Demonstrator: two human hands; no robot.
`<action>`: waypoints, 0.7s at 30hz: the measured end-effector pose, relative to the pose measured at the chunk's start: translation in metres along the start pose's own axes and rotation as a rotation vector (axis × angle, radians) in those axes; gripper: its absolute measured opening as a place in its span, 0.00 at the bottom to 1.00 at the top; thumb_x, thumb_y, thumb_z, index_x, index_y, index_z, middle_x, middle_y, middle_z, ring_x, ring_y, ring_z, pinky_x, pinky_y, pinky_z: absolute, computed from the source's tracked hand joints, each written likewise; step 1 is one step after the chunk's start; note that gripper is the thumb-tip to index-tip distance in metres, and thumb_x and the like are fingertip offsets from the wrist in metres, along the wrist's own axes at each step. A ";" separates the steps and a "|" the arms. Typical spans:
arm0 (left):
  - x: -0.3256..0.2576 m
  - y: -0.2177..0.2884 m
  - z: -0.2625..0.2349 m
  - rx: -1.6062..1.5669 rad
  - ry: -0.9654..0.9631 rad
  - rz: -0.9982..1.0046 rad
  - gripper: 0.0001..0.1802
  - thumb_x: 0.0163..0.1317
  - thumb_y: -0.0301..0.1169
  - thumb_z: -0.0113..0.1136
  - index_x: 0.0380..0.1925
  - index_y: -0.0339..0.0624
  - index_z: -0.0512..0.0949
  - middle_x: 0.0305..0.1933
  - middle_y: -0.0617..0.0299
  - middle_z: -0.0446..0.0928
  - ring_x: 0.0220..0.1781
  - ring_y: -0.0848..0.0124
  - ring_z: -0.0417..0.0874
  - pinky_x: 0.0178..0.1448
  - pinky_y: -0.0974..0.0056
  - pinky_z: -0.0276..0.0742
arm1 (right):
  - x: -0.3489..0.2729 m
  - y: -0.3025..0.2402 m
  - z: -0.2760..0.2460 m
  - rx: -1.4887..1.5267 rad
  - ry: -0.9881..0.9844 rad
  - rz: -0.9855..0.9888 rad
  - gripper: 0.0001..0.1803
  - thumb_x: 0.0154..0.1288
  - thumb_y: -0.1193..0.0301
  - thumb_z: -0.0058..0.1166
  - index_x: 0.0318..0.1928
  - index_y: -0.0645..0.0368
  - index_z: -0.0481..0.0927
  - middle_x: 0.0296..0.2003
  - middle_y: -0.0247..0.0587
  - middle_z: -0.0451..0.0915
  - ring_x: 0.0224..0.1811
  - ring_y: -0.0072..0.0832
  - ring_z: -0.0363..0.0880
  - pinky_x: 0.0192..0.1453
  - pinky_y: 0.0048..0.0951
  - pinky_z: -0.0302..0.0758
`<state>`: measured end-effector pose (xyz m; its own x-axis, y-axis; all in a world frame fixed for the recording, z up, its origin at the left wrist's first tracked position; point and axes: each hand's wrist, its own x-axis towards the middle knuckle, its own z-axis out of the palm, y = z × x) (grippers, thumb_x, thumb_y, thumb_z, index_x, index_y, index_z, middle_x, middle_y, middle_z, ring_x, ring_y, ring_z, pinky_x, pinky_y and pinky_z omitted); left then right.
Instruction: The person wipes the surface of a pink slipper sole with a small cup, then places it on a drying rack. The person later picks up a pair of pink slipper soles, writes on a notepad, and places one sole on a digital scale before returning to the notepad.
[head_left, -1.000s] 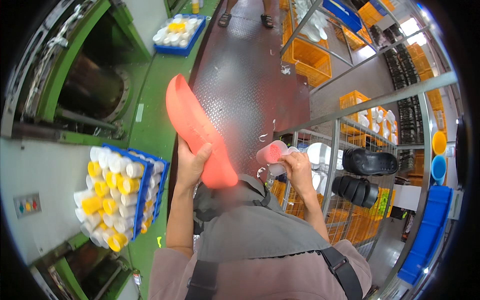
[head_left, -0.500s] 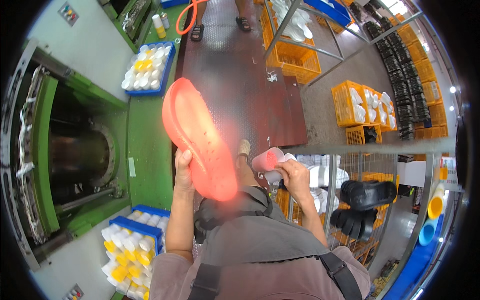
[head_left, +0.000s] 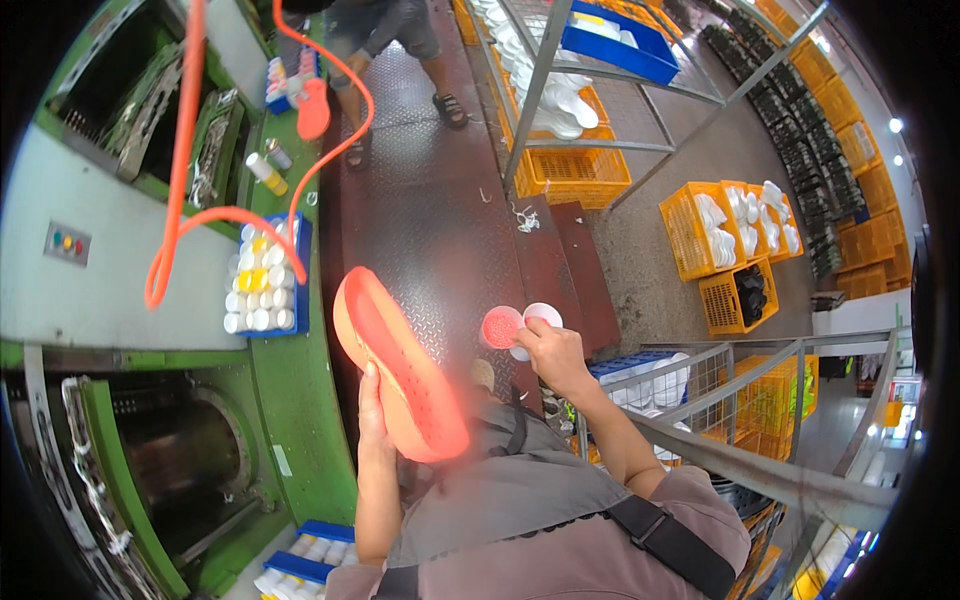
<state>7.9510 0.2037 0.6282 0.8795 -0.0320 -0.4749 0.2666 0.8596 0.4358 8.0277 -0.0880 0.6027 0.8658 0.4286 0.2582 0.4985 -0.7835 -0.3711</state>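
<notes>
My left hand (head_left: 371, 408) is closed around the edge of a coral-orange moulded foam shoe sole (head_left: 400, 370), held tilted in front of my body. Small holes dot the sole's lower part, and a reddish blur covers its right edge. To the right, my right hand (head_left: 553, 356) pinches several small cups by their rims. One cup (head_left: 501, 327) contains pink-red granules, while a white cup (head_left: 543, 313) sits against it; another below is partly hidden by my fingers. The two hands are apart, with the metal walkway (head_left: 430, 220) showing between them.
A green machine ledge (head_left: 290, 400) runs along my left, bearing a blue tray (head_left: 303, 275) of white and yellow cups. An orange hose (head_left: 366, 90) loops overhead. Another person (head_left: 385, 40) stands ahead near a coral sole (head_left: 313, 108). Metal racks (head_left: 690, 400) and orange crates (head_left: 690, 235) flank my right.
The view has shifted, bringing more of the hose and the other person into sight. Both hands keep their holds; the sole appears lower and the cups slightly further left in the picture.
</notes>
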 end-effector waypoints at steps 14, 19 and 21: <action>0.224 0.047 0.067 -0.027 0.121 -0.249 0.29 0.75 0.55 0.54 0.64 0.47 0.75 0.60 0.58 0.80 0.60 0.59 0.82 0.67 0.50 0.78 | 0.157 0.074 0.004 -0.013 0.036 0.138 0.03 0.62 0.68 0.63 0.36 0.49 0.85 0.36 0.36 0.83 0.27 0.39 0.82 0.31 0.39 0.78; 0.260 0.058 0.092 -0.064 0.125 -0.244 0.29 0.74 0.53 0.56 0.65 0.45 0.75 0.61 0.56 0.82 0.58 0.58 0.84 0.65 0.49 0.81 | 0.196 0.113 -0.003 -0.050 0.077 0.150 0.03 0.62 0.67 0.62 0.36 0.49 0.85 0.35 0.35 0.82 0.27 0.38 0.82 0.32 0.39 0.78; 0.274 0.057 0.099 -0.027 0.096 -0.206 0.33 0.73 0.56 0.56 0.67 0.45 0.73 0.63 0.56 0.81 0.60 0.58 0.84 0.66 0.48 0.81 | 0.212 0.132 -0.006 -0.036 0.091 0.141 0.03 0.62 0.67 0.62 0.36 0.48 0.85 0.35 0.35 0.82 0.27 0.38 0.82 0.32 0.38 0.78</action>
<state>8.2463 0.1933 0.5986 0.7659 -0.1605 -0.6226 0.4247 0.8533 0.3025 8.2764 -0.1037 0.6140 0.9189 0.2718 0.2858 0.3686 -0.8495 -0.3774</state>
